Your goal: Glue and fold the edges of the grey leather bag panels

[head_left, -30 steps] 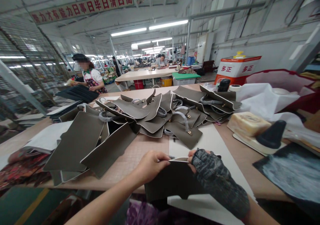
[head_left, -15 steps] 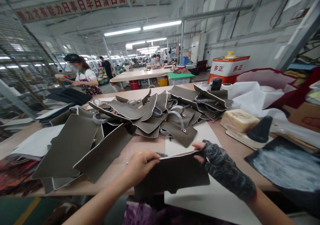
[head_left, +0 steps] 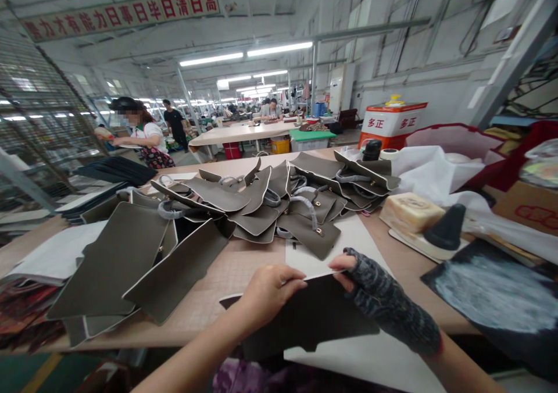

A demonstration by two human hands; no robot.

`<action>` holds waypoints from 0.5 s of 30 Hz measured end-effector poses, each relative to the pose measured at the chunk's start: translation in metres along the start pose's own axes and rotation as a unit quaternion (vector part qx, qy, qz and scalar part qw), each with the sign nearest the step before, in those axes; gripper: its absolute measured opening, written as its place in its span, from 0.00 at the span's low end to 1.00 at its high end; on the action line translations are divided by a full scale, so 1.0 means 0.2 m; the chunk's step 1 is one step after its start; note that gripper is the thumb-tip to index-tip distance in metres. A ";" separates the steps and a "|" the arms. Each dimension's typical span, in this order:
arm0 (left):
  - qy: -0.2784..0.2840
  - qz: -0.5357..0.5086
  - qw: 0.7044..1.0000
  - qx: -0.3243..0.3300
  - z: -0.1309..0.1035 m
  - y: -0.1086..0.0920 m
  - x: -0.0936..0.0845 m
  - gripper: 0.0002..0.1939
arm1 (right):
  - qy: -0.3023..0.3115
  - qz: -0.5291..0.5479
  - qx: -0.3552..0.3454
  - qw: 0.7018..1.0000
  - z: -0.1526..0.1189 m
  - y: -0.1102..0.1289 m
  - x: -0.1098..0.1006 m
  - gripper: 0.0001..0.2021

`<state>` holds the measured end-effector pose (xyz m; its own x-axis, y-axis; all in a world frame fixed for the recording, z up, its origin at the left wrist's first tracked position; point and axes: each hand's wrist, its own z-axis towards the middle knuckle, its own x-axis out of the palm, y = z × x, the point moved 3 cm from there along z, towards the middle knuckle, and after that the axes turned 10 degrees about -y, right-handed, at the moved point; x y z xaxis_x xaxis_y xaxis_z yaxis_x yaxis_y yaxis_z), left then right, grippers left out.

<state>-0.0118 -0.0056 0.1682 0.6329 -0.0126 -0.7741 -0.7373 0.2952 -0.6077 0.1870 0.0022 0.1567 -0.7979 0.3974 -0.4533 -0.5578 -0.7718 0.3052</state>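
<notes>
A dark grey-brown bag panel (head_left: 314,314) with a pale edge hangs between my hands at the near edge of the table. My left hand (head_left: 272,291) pinches its top edge near the middle. Just to the right, my right hand (head_left: 346,271), in a grey knitted fingerless sleeve, grips the same edge between thumb and fingers. White sheet material (head_left: 349,245) lies beneath the panel. Beyond my hands is a heap of similar bag panels (head_left: 305,230), several with wrapped handles and small gold fittings. Larger bag pieces (head_left: 126,259) stand folded to the left.
On the right are a yellowish block (head_left: 412,211), a black cone-shaped object (head_left: 445,228) and a dark board (head_left: 497,288) with whitish smears. A red and white can (head_left: 390,124) stands farther back. A co-worker (head_left: 142,134) stands at back left, handling something.
My left hand has slid right along the panel's top edge, closer to my right hand. The panel has tilted and shifted slightly, and the view has moved a little.
</notes>
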 end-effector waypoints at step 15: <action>-0.080 0.040 0.989 0.117 0.00 -0.13 0.08 0.07 | 0.010 -0.083 -0.069 0.994 0.06 0.12 0.01 0.10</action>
<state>0.0176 -0.0128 0.1711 0.6170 0.1652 -0.7694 -0.7240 0.5024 -0.4727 0.1697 -0.0108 0.1729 -0.6918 0.5164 -0.5047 -0.6436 -0.7579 0.1068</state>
